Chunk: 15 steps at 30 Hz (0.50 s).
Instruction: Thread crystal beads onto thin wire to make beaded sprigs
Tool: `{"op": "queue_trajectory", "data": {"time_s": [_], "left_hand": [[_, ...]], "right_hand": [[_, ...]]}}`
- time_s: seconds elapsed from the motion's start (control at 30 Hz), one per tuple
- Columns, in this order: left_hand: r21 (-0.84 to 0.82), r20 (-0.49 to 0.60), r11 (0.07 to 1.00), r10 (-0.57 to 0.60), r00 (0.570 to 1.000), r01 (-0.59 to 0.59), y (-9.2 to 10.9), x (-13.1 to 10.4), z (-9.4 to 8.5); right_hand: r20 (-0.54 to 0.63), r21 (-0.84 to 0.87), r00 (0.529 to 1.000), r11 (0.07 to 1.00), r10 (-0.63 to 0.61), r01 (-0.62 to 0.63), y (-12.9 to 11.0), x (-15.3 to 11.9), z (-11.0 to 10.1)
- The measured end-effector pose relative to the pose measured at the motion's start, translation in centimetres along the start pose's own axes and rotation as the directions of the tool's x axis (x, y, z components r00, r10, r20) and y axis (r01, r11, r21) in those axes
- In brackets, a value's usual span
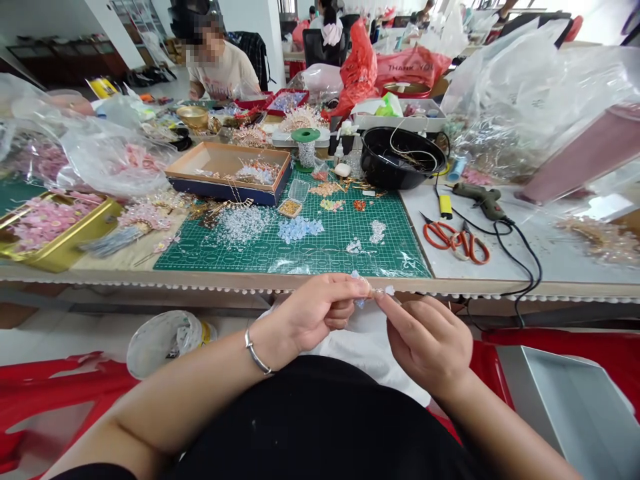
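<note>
Just in front of the table edge, my left hand [320,310] is closed in a pinch on a small beaded ornament with pale blue flower petals [356,275]. My right hand [427,333] meets it from the other side, its thumb and forefinger pressed together at the ornament's end by a pale petal [389,291]. Fine detail between the fingertips is too small to make out. Beyond the hands, a green cutting mat [320,257] bears light blue flowers [300,229], clear beads [240,225], white pieces [377,231] and a small box of gold beads [290,208].
Orange-handled scissors [450,240] and a glue gun [477,198] with a cable lie right. A black bowl [400,160], a cardboard box [225,190] and a green-ended spool [305,143] stand behind. A gold tin [60,250] holds pink flowers. Across the table sits a person [225,67].
</note>
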<state>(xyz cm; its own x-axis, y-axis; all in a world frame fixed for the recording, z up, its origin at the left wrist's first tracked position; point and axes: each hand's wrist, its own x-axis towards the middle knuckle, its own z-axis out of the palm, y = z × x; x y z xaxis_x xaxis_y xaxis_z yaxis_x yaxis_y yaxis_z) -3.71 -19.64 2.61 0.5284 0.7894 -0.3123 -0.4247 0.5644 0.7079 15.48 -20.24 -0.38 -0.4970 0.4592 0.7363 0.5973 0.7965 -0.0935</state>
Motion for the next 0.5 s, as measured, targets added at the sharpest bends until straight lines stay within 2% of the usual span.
{"op": "queue_trajectory", "data": {"time_s": [0.17, 0.23, 0.3, 0.33, 0.4, 0.47, 0.5], "left_hand": [[0.008, 0.089, 0.995, -0.101, 0.991, 0.101, 0.1, 0.0, -0.4], [0.074, 0.121, 0.989, -0.137, 0.983, 0.129, 0.2, -0.1, -0.5], [0.188, 0.14, 0.972, -0.167, 0.976, 0.139, 0.4, -0.3, -0.5], [0.262, 0.148, 0.954, -0.186, 0.971, 0.142, 0.6, -0.4, -0.5], [0.421, 0.162, 0.893, -0.245, 0.956, 0.158, 1.2, -0.5, -0.4], [0.565, 0.165, 0.806, -0.322, 0.932, 0.179, 1.8, -0.4, -0.2], [0.627, 0.161, 0.756, -0.359, 0.919, 0.185, 2.0, -0.3, -0.2]], "right_hand": [[-0.005, 0.141, 1.0, 0.99, 0.023, -0.022, 0.8, -0.1, -0.6], [0.036, 0.228, 0.998, 0.971, 0.06, -0.067, 0.8, 0.2, -0.8], [0.137, 0.338, 0.981, 0.924, 0.139, -0.178, 0.8, 0.8, -1.0], [0.226, 0.407, 0.956, 0.874, 0.186, -0.266, 0.8, 1.2, -1.2], [0.446, 0.511, 0.866, 0.729, 0.227, -0.455, 1.0, 2.0, -1.6], [0.633, 0.52, 0.755, 0.629, 0.171, -0.578, 1.3, 2.9, -2.0], [0.69, 0.495, 0.712, 0.632, 0.13, -0.596, 1.5, 3.3, -2.2]]}}
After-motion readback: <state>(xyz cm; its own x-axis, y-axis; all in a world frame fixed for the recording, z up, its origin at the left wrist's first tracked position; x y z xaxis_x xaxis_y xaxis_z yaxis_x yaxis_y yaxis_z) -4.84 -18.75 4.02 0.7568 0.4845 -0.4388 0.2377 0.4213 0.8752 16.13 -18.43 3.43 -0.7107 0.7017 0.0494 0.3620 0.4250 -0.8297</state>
